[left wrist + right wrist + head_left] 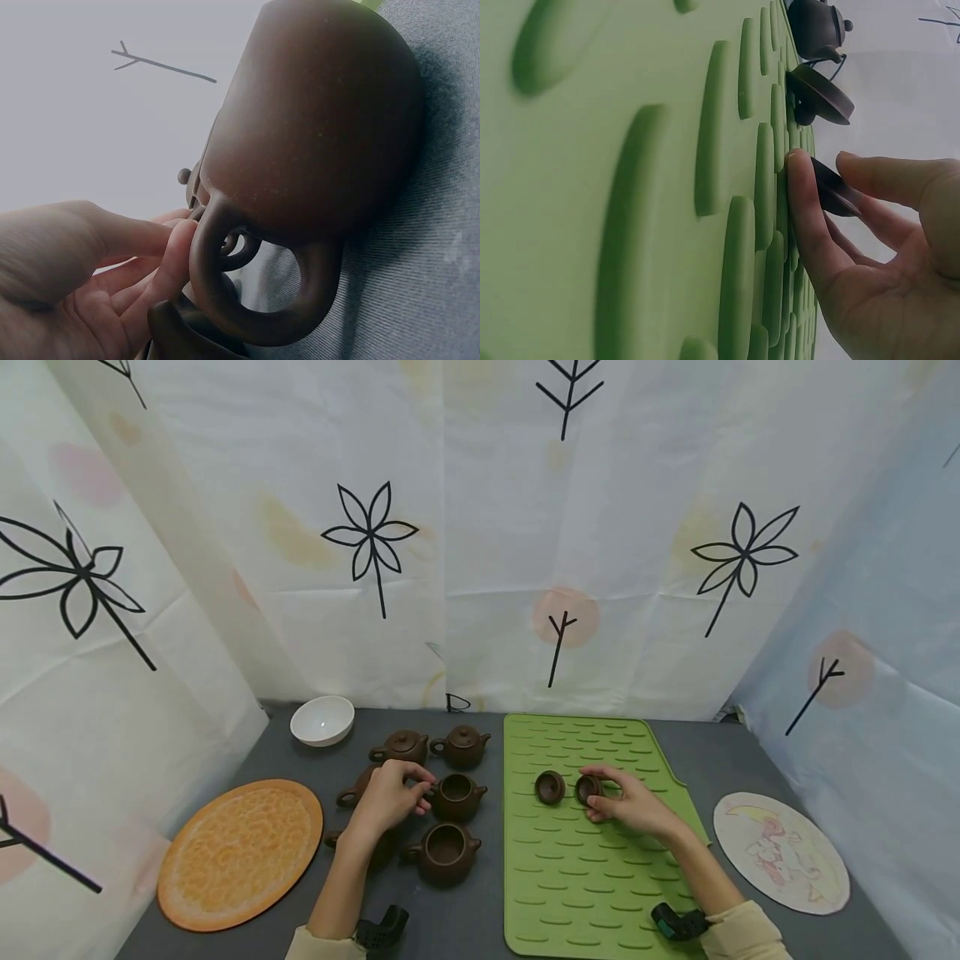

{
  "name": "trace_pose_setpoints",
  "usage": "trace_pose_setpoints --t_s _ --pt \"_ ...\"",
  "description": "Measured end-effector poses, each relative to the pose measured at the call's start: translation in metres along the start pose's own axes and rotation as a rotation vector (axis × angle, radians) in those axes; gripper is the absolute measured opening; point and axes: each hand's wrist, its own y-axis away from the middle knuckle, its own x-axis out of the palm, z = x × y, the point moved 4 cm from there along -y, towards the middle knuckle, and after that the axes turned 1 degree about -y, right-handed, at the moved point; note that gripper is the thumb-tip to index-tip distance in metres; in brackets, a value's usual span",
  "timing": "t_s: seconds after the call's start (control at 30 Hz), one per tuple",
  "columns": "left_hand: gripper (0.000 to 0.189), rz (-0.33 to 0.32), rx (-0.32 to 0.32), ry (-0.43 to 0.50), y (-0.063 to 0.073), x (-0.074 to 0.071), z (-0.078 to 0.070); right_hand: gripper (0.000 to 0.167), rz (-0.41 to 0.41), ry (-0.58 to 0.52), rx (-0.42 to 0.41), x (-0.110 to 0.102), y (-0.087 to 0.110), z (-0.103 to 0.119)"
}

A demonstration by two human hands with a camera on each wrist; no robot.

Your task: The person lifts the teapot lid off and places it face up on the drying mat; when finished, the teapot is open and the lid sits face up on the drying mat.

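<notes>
My left hand [392, 797] is at the handle side of a lidless brown teapot [459, 800], thumb and forefinger pinching its handle. In the left wrist view a nearer teapot [322, 127] partly hides those fingers [176, 247]. That nearer lidless teapot [446, 856] sits closer to me. My right hand [630, 802] holds a small brown lid [587, 790] by its edge, underside up, low over the green mat [585, 893]. Beside it another upturned lid [550, 787] lies on the mat. In the right wrist view the held lid [832, 191] is partly covered by fingers.
Two lidded teapots, one left [401, 747] and one right [462, 747], stand at the back. More teapots are partly hidden under my left arm. A white bowl [322, 722] and an orange round mat [243, 856] lie left; a pale round mat [780, 852] lies right.
</notes>
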Motion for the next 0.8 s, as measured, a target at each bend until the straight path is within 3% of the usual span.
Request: trace_pose_setpoints --t_s 0.8 --pt "0.013 0.026 0.017 -0.01 0.001 -0.003 -0.003 0.063 -0.014 0.003 -0.035 -0.007 0.004 0.013"
